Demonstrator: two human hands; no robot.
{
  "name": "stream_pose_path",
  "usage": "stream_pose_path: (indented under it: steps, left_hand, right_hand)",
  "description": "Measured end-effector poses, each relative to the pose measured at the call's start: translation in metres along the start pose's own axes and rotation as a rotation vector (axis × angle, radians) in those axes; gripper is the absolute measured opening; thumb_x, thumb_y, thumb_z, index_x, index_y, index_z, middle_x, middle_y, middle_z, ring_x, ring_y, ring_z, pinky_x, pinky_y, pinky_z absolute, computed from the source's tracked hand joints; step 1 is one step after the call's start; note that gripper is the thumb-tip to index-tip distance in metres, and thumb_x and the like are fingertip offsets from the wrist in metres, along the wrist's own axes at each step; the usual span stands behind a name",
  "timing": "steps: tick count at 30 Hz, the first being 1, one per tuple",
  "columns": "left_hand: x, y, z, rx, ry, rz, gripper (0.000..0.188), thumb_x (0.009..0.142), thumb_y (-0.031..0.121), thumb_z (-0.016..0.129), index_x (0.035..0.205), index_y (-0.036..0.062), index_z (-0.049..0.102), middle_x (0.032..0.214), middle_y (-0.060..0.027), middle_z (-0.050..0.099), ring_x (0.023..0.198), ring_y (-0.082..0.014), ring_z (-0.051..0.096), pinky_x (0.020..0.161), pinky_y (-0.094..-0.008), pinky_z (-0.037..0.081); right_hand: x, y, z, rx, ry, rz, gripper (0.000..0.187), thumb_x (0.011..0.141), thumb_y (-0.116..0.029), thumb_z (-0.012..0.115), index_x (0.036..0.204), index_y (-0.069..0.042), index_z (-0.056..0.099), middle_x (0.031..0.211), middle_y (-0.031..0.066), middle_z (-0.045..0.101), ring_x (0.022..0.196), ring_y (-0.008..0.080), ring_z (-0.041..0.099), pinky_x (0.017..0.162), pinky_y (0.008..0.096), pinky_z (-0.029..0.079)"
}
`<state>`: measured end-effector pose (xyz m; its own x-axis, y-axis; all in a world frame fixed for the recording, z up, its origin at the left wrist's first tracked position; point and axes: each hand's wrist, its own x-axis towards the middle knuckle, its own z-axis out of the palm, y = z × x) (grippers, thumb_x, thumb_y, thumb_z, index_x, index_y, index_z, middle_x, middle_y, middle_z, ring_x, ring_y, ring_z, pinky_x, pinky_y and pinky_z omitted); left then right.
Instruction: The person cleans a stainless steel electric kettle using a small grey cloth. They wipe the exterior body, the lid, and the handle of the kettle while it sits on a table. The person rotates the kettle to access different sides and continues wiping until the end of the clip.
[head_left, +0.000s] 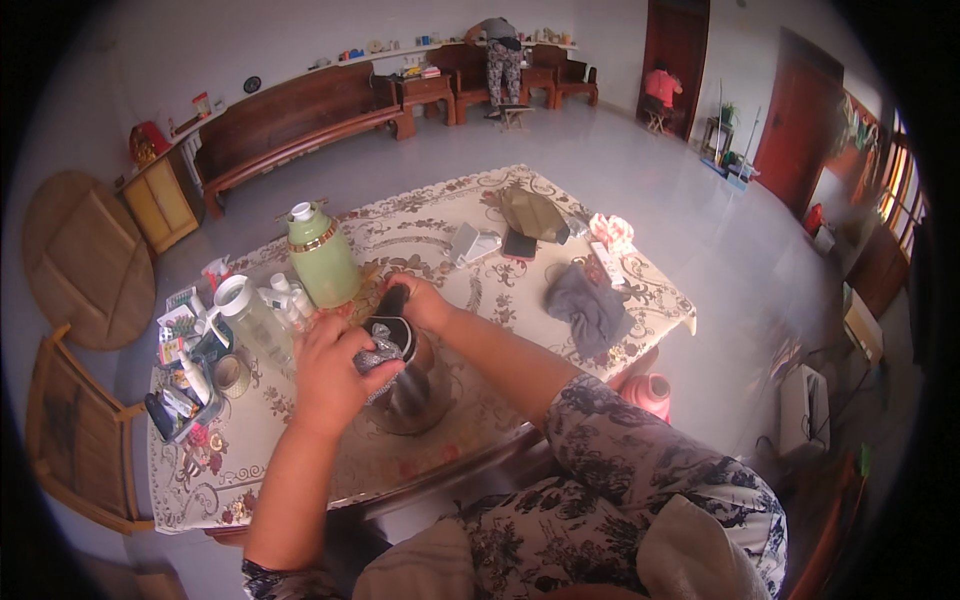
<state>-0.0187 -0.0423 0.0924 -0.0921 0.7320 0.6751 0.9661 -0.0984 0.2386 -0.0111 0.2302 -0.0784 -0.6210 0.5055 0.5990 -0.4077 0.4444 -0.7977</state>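
Note:
A metal kettle (410, 396) with a black handle and black rim stands on the flower-patterned tablecloth (480, 350) in front of me. My right hand (424, 305) is closed around the kettle's handle on the far side. At the rim, my left hand (335, 368) grips a crumpled silvery-grey cloth (380, 356), pressed against the kettle's upper edge. The left fingers partly hide the kettle's opening. Just beyond it rises a pale green thermos flask (326, 262) with a white top. Left of my left hand is a clear plastic jug (255, 318) with a white lid.
A tray (205, 405) of small bottles and packets and a tape roll (232, 374) lie at the left. Farther right are a phone (519, 245), a grey cloth (585, 308) and a remote (606, 262). A pink thermos (648, 393) stands beside the table. Two people are across the room.

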Motion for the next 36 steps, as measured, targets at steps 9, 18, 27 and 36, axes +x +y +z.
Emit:
stream_pose_path:
  steps: [9,18,27,36]
  left_hand:
    - [-0.013,0.019,0.024,-0.136,0.073,-0.065,0.022,0.069,0.011,0.077,0.082,0.0031,0.062,0.088,-0.0099,0.055,0.089,-0.0299,0.053,0.078,-0.0382,0.042]
    - [-0.011,0.004,-0.019,0.061,-0.113,0.051,0.036,0.058,0.026,0.081,0.089,0.0104,0.070,0.094,-0.0033,0.060,0.091,-0.0255,0.055,0.084,-0.0386,0.037]
    - [0.007,0.011,0.016,-0.064,-0.026,-0.057,0.034,0.061,0.020,0.082,0.069,0.0038,0.053,0.077,-0.0126,0.057,0.082,-0.0348,0.055,0.072,-0.0421,0.042]
    - [-0.024,0.004,0.022,0.042,0.294,-0.084,0.027,0.076,0.020,0.074,0.084,0.0009,0.056,0.088,-0.0143,0.057,0.082,-0.0320,0.052,0.073,-0.0393,0.042]
  right_hand:
    - [-0.006,-0.033,0.009,-0.068,0.032,0.113,0.029,0.072,-0.007,0.074,0.099,-0.007,0.064,0.089,0.0107,0.066,0.084,0.0186,0.062,0.078,0.0307,0.049]
    - [-0.009,-0.047,0.007,-0.326,0.016,-0.066,0.044,0.064,0.004,0.069,0.106,-0.005,0.062,0.097,0.0163,0.064,0.094,0.0302,0.063,0.087,0.0371,0.049]
    - [-0.007,-0.022,0.005,-0.328,0.139,0.021,0.031,0.068,-0.007,0.074,0.097,-0.006,0.064,0.082,0.0137,0.065,0.077,0.0244,0.064,0.074,0.0324,0.050]
    - [-0.015,-0.046,0.007,-0.260,0.134,0.111,0.029,0.067,-0.006,0.068,0.095,-0.003,0.064,0.083,0.0152,0.065,0.081,0.0251,0.064,0.076,0.0339,0.050]
